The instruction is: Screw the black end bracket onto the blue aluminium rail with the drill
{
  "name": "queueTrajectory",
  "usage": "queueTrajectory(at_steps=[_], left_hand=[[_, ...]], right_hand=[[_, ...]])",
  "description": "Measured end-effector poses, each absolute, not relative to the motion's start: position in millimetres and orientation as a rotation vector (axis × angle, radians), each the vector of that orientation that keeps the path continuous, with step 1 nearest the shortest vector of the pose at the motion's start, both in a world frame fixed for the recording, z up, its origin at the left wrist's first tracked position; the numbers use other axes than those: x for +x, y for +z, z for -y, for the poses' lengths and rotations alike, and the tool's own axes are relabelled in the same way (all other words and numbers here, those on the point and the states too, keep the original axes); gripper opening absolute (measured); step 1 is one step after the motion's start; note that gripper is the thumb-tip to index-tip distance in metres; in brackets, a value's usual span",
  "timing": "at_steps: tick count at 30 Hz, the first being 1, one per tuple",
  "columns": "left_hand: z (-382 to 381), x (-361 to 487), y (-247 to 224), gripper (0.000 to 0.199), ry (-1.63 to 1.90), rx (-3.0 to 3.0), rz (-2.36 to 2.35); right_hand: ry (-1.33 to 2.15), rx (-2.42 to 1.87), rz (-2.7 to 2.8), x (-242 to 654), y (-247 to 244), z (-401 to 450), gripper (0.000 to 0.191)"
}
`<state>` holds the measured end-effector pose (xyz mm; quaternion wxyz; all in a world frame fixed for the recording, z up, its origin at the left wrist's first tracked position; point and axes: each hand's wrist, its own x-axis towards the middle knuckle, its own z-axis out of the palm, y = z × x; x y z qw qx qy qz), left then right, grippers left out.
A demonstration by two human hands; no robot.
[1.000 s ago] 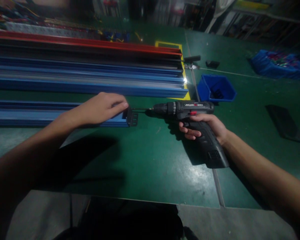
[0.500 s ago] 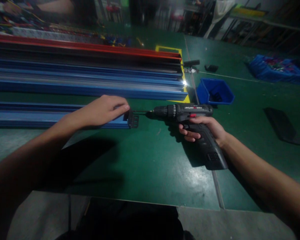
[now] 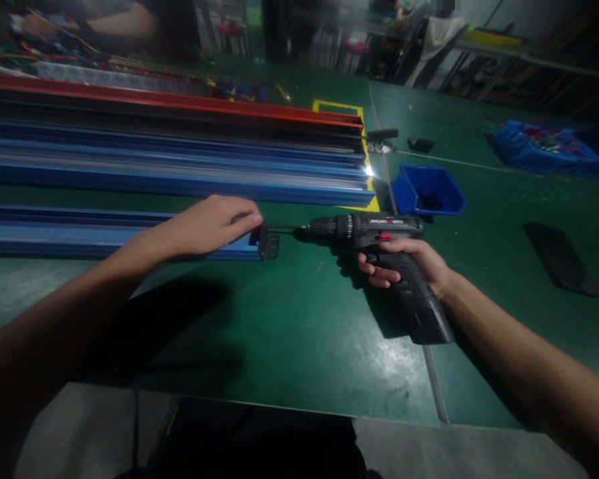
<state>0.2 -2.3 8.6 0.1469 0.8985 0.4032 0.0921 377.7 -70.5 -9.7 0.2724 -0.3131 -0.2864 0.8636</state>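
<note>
My right hand (image 3: 409, 263) is wrapped around the grip of a black cordless drill (image 3: 379, 227), index finger by the trigger. Its long thin bit (image 3: 287, 227) points left and reaches the black end bracket (image 3: 269, 245) on a blue metal profile (image 3: 104, 238). Whether the tip sits in a screw is too small to tell. Over the profile's right end lies my left hand (image 3: 214, 223), fingers closed around it and thumb close to the bracket. Part of the profile is hidden beneath that hand and forearm.
Behind lie several long blue, black and red profiles (image 3: 180, 179), their ends over a yellow frame (image 3: 372, 203). A blue bin (image 3: 424, 189) with dark parts stands beyond the drill. Further right are a flat black object (image 3: 562, 259) and a larger blue container (image 3: 539, 150). A person's arm (image 3: 124, 23) shows at the back left.
The camera view has shifted slightly, so the bench things appear a little lower. Both hands keep their holds, and the bit stays at the bracket.
</note>
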Motion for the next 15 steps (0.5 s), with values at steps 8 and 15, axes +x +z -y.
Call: queueTrajectory(at_steps=[8,15], left_hand=[[1.8,-1.0,6.2,0.048,0.299,2.601,-1.135],[0.9,-1.8,5.4,0.046,0.299,2.594,-1.130]], right_hand=[[2.335,-0.853,0.746,379.1,-10.4,70.4,0.028],[2.337,-0.858,0.738,379.0,-10.9,70.5,0.028]])
